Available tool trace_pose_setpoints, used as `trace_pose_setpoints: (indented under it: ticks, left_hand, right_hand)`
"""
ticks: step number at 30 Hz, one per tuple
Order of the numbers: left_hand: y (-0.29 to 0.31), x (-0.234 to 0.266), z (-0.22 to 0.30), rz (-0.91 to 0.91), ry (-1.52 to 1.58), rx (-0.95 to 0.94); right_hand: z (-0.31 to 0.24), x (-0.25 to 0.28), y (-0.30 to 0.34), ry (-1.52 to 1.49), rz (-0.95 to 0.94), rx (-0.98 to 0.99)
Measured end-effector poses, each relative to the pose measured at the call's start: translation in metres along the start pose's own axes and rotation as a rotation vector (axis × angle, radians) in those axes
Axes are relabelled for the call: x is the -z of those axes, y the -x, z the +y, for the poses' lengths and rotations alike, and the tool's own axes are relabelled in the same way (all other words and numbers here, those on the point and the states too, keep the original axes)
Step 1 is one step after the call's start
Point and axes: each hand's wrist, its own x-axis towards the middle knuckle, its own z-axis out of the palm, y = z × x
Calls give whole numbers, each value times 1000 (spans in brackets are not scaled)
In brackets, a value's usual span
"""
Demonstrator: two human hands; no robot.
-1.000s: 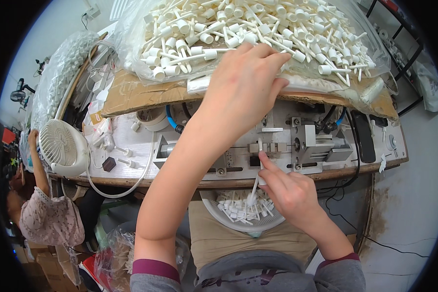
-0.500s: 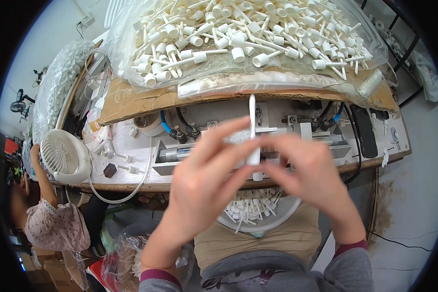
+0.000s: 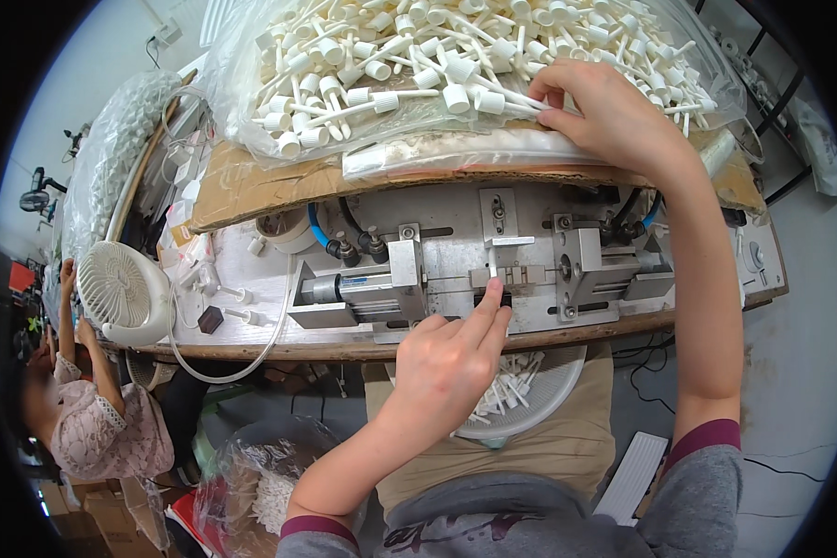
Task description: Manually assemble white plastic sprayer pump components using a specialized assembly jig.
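My left hand (image 3: 446,367) reaches to the metal fixture (image 3: 530,270) at the bench's front edge. Its thumb and forefinger pinch the lower end of a thin white stick part (image 3: 493,268) that stands in the fixture's middle slot. My right hand (image 3: 614,116) is stretched to the far side, over a large clear bag heaped with white capped stick parts (image 3: 391,65). Its fingertips close on one of these pieces at the heap's near edge. On my lap, under the left hand, sits a white bowl (image 3: 549,405) holding several white parts.
A pneumatic cylinder (image 3: 353,288) lies left of the fixture on the wooden bench (image 3: 279,349). A small white fan (image 3: 126,293) stands at the bench's left end. Another person (image 3: 93,418) sits at the far left. A clear bag of white parts (image 3: 260,474) is by my left knee.
Both hands held one white stick upright in front of me before. Now the left hand has lowered it into the fixture, and the right hand has gone up to the heap.
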Motion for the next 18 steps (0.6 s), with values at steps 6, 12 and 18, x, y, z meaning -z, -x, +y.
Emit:
trace_pose_setpoints:
  ticks: [6, 12, 18]
  left_hand:
    - [-1, 2, -2, 14, 70, 6]
    - [-18, 25, -4, 226, 1177, 514]
    - [-24, 39, -2, 151, 1216, 455]
  right_hand:
    - [6, 2, 12, -29, 169, 159]
    - [-49, -5, 75, 261, 530, 375]
    - [-65, -18, 112, 245, 533, 465]
